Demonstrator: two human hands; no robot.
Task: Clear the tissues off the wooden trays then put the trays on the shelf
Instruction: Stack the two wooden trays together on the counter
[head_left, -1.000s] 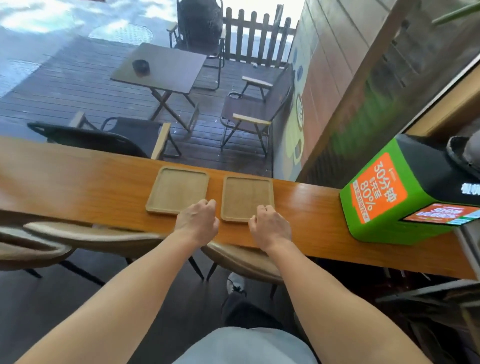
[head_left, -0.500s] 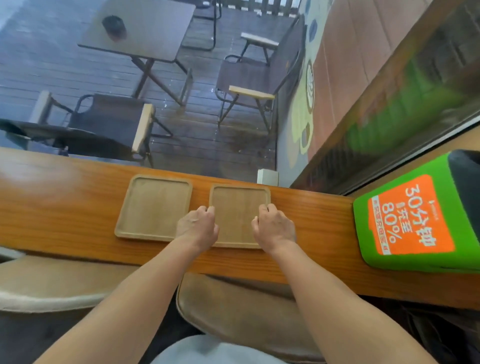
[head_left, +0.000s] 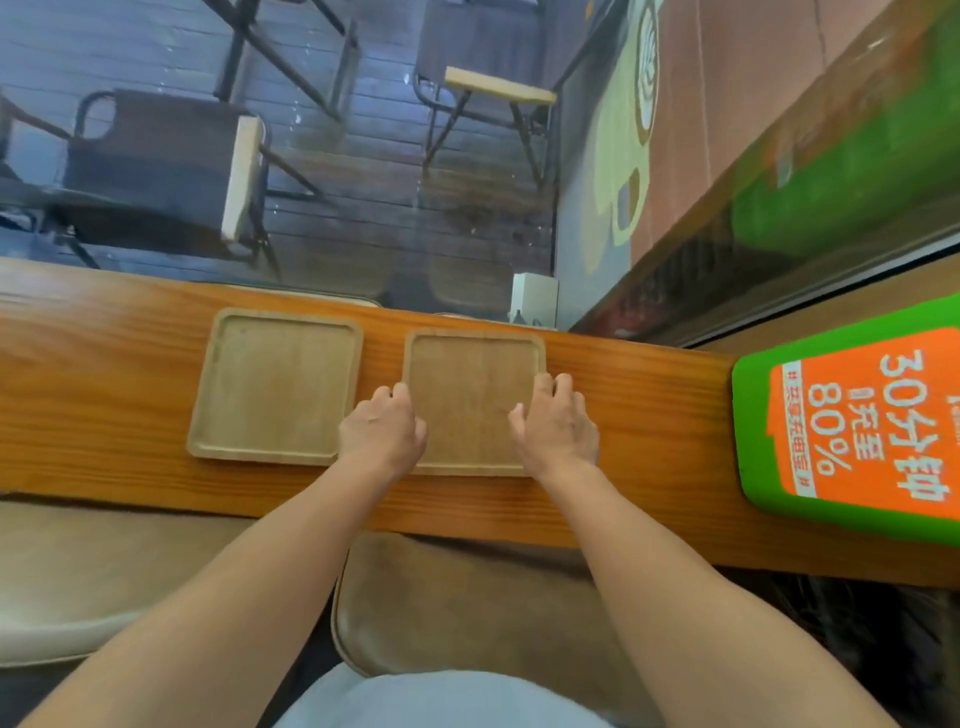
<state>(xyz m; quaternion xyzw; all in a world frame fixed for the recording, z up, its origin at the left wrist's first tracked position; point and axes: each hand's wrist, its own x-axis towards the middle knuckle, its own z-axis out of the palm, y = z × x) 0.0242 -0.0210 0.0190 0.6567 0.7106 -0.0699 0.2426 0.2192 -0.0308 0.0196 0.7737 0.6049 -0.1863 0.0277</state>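
Note:
Two square wooden trays lie side by side on the long wooden counter (head_left: 104, 374). The left tray (head_left: 275, 384) is bare and untouched. The right tray (head_left: 467, 384) is held at both sides: my left hand (head_left: 382, 431) grips its left edge and my right hand (head_left: 556, 428) grips its right edge, thumbs over the rim. No tissues show on either tray. No shelf is in view.
A green and orange box (head_left: 852, 431) stands on the counter at the right. Beige stools (head_left: 467, 613) sit under the counter's near edge. A window behind the counter shows outdoor chairs (head_left: 156, 171) and decking. A small white box (head_left: 535, 304) stands at the window.
My hands moved from the trays' near edges to the two sides of the right tray and closed on it. The camera tilted down and closer.

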